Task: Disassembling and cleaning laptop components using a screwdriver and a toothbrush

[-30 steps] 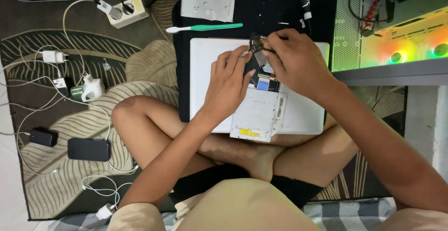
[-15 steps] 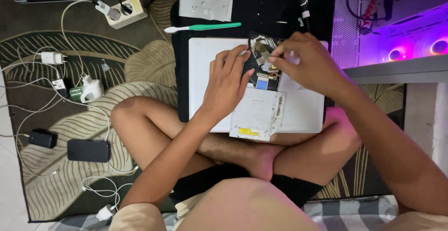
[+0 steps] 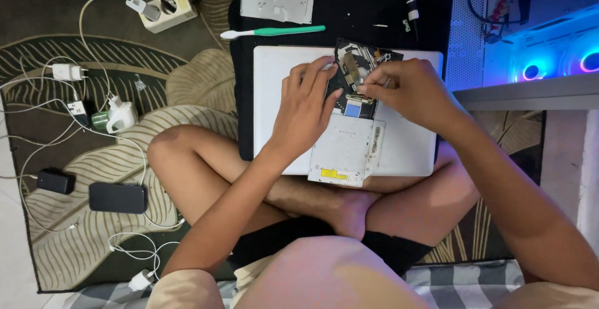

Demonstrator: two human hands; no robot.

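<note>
Optical drive (image 3: 349, 140) | both hands grasping it (on white laptop (image 3: 405, 147)) | patterned rug (image 3: 93, 159)

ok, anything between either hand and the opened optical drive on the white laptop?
Nothing visible. Left hand rests directly on the optical drive, fingers at its exposed black mechanism. Right hand pinches at the same mechanism from the other side. The drive lies on the white laptop.

Home floor: leaf-patterned rug (image 3: 125, 153), tangled chargers (image 3: 68, 72), power strip (image 3: 168, 10), glowing computer case (image 3: 549, 53).

Black shorts, pale shirt, bare arms
</note>
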